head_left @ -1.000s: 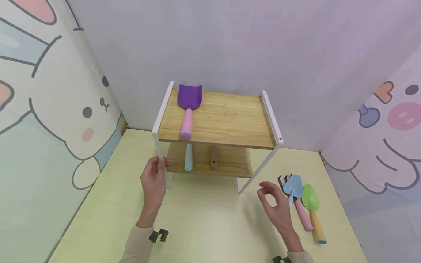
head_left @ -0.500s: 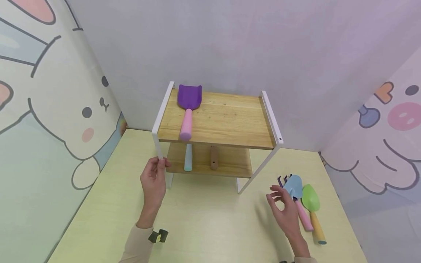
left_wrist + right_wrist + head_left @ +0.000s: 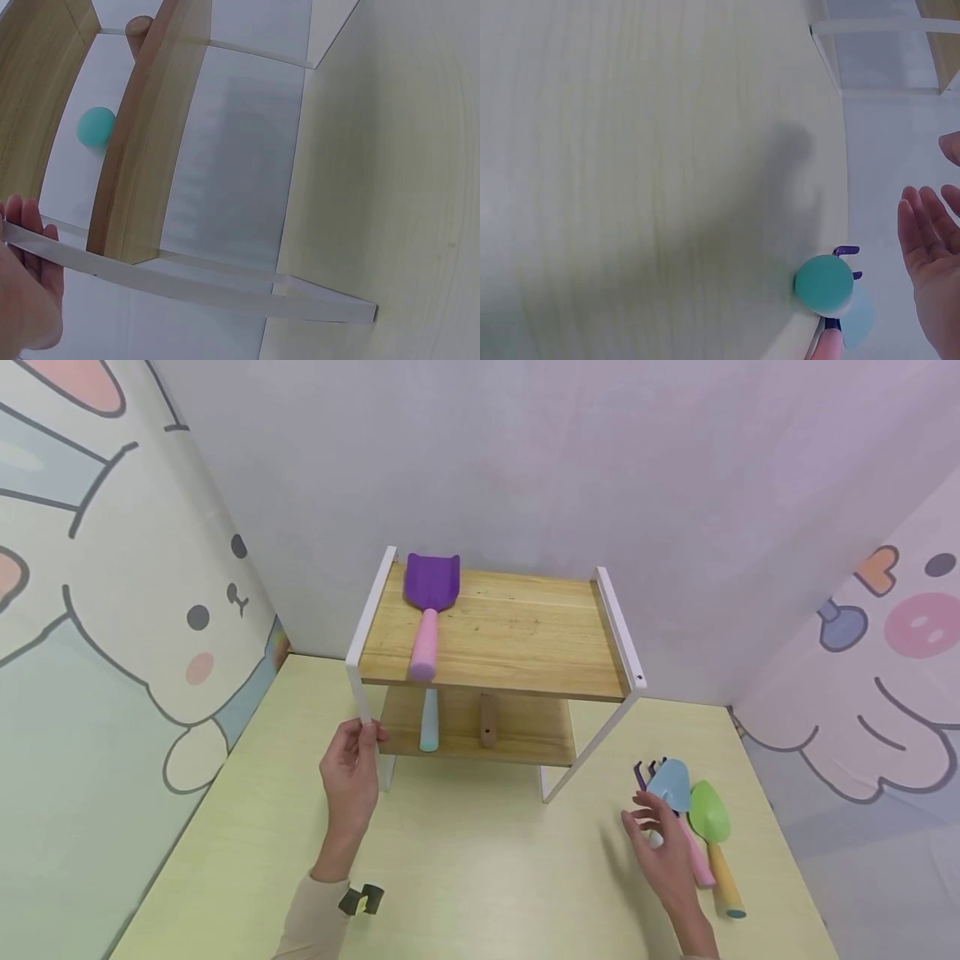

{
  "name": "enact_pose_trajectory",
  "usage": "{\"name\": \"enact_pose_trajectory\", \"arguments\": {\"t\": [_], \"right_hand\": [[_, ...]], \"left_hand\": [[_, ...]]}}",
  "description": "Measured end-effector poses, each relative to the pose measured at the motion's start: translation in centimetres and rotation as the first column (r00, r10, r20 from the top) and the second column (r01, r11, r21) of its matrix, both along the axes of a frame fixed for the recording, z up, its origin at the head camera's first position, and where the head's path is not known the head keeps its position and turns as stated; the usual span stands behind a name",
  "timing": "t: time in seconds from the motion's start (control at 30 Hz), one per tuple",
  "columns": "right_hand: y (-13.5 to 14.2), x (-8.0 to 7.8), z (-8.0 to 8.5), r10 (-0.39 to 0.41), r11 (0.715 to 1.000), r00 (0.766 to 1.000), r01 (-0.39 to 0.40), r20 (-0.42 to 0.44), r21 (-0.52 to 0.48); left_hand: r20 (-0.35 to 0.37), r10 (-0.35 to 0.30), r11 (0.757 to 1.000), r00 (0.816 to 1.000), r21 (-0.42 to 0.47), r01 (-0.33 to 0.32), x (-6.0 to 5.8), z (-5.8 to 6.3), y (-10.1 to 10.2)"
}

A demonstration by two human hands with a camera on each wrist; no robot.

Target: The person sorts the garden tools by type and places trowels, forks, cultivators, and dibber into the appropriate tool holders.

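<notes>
My left hand (image 3: 351, 768) grips the white front-left post of a two-tier wooden shelf (image 3: 525, 635), fingers curled round it. Loosely curved, my right hand (image 3: 663, 852) hovers at the light blue trowel (image 3: 671, 783) with nothing in its grasp. That trowel's round teal handle end (image 3: 824, 285) shows apart from the fingers in the right wrist view. Under it lies a hand rake with a pink handle (image 3: 696, 856) and purple tines. Beside them is a green trowel (image 3: 708, 810) with a yellow-orange handle.
A purple shovel (image 3: 432, 581) with a pink handle lies on the upper tier, at the left. On the lower tier sit a light blue handle (image 3: 429, 720) and a brown wooden handle (image 3: 488, 720), their far ends hidden. Cartoon-printed cloth walls surround the pale table (image 3: 480, 877).
My right hand has moved right and toward the person, coming over the light blue trowel. My left hand has kept its hold on the shelf post.
</notes>
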State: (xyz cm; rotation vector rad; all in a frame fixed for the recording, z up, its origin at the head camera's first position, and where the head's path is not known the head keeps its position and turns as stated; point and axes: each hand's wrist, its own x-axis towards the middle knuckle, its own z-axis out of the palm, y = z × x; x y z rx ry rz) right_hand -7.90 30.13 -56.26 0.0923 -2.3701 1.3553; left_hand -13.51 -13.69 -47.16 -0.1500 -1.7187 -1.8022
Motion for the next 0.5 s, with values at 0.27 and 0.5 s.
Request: {"name": "enact_pose_trajectory", "arguments": {"t": [0.27,0.5], "right_hand": [[1.2,0.7,-1.3,-0.109,0.993,0.994,0.108,0.023,0.054],[1.9,1.5,-1.2,-0.160,0.985,0.984,0.154,0.076,0.084]], "left_hand": [[0.004,-0.005,1.000,1.000,-0.005,0.005,0.0,0.0,0.0],[0.021,-0.006,1.000,1.000,0.007,0.006,0.0,0.0,0.0]]}}
